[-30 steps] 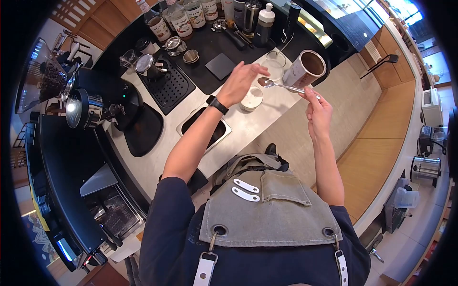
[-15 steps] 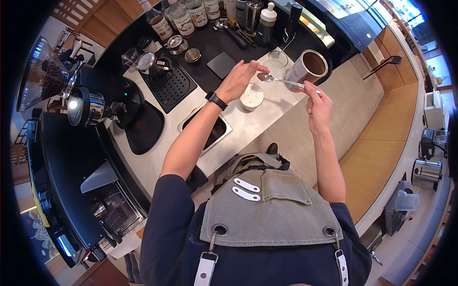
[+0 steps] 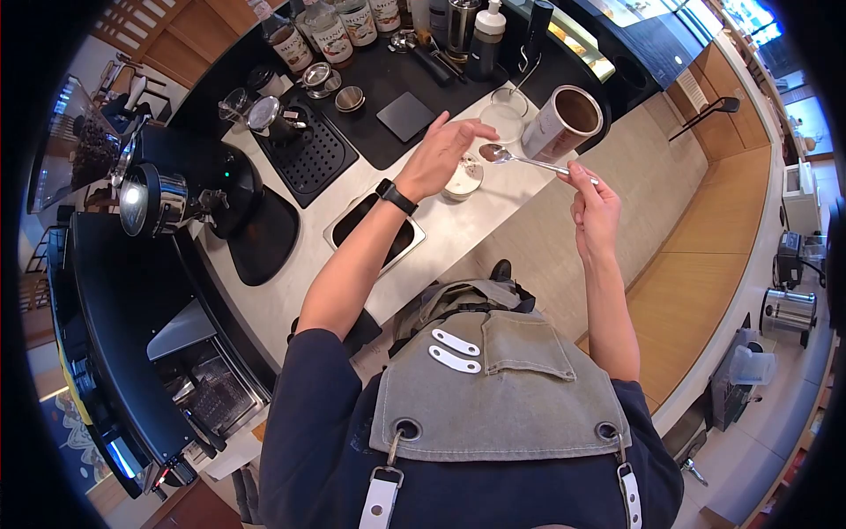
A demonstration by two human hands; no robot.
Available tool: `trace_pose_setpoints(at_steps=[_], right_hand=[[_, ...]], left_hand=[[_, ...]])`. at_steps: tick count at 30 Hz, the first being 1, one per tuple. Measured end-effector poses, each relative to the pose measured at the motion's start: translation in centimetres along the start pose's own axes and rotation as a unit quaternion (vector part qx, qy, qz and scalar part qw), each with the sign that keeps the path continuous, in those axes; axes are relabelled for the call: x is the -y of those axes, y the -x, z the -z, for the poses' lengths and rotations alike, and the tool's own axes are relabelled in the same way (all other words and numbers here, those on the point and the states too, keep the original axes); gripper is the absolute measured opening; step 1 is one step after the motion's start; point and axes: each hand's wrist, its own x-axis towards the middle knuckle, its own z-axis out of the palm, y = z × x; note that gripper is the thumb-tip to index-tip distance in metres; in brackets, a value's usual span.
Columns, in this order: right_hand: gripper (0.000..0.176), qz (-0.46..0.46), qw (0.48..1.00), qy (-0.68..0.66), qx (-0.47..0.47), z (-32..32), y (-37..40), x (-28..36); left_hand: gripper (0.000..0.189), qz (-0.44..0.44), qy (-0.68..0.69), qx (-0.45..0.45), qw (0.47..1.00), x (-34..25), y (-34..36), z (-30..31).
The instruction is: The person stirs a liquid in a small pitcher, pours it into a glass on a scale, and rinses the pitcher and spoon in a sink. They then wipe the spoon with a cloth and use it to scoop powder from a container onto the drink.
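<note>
Two hands up, we are pinching a spoon (image 3: 529,161) in our right hand (image 3: 592,207), left hand (image 3: 441,154) spread empty just beside its bowl, cup (image 3: 467,181) beneath, tin (image 3: 564,122) beyond.

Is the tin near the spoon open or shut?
Open. The tin has no lid on, and its brown inside shows.

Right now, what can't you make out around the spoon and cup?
Head view only.
- Cup: largely hidden under the left hand.
- Spoon bowl contents: too small to tell.
- Canister label: too small to read.
- Syrup bottles: tops cut off by the frame edge.
</note>
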Motion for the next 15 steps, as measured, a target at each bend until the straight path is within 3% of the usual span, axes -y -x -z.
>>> trace_pose_setpoints(at_steps=[15], right_hand=[[0.030,0.008,0.999,0.004,0.049,-2.2,0.6,-0.3]], left_hand=[[0.094,0.022,0.015,-0.047,0.999,-0.2,2.5,1.5]])
